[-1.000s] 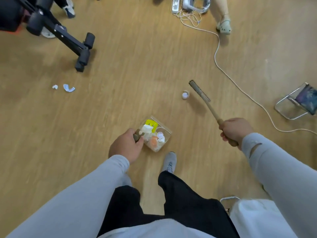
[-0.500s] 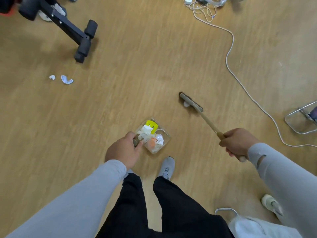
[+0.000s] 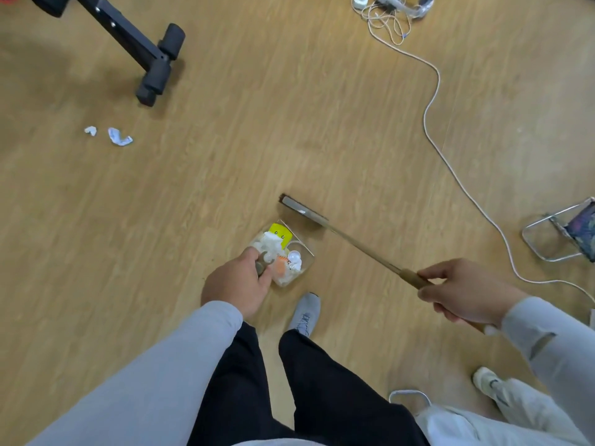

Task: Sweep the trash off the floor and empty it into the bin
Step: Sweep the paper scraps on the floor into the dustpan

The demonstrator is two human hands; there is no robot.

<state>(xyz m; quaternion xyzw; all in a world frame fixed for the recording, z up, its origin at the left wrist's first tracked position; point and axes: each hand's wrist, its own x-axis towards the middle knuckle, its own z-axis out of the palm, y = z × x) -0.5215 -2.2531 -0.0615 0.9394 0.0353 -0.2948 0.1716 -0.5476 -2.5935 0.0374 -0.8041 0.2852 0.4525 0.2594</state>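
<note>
A clear dustpan [image 3: 307,251] sits on the wooden floor in front of my feet, filled with white paper scraps, a yellow piece and an orange piece. My left hand [image 3: 236,284] grips its handle. My right hand [image 3: 463,291] holds the wooden stick of a small broom [image 3: 360,246]. The broom's dark head [image 3: 301,210] rests on the floor right at the pan's far edge. Two white and blue paper scraps [image 3: 111,135] lie on the floor at far left. No bin is in view.
A black metal stand leg [image 3: 151,59] reaches in from the top left. A white cable [image 3: 431,123] runs down the right side to a tangle at the top. A folded metal stool [image 3: 566,233] stands at right. Another person's shoe [image 3: 487,383] is at bottom right.
The broom head has swept toward me, from out on the floor up to the dustpan's mouth. The small white ball it was pushing is now in the pan.
</note>
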